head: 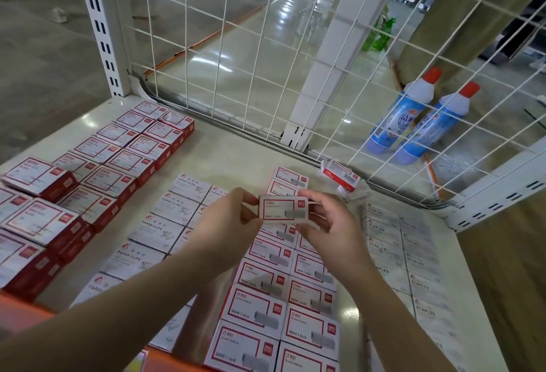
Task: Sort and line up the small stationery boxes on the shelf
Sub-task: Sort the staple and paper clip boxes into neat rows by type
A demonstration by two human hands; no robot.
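A small white staple box with a red frame (283, 209) is held above the shelf between both hands. My left hand (227, 218) pinches its left end and my right hand (328, 218) pinches its right end. Below it runs a double row of the same red-framed staple boxes (283, 306) toward me. To the left lies a row of white paper clip boxes (168, 224), and further left rows of red boxes (118, 159), some stacked. At the right stand pale boxes marked STAPLES (410, 253). One red-and-white box (342, 175) lies askew by the mesh.
The cream shelf (230, 150) is bounded at the back and right by a white wire mesh panel (266, 46). Two blue cleaner bottles with red caps (413, 114) stand behind the mesh. An orange shelf edge (20, 309) runs along the near side.
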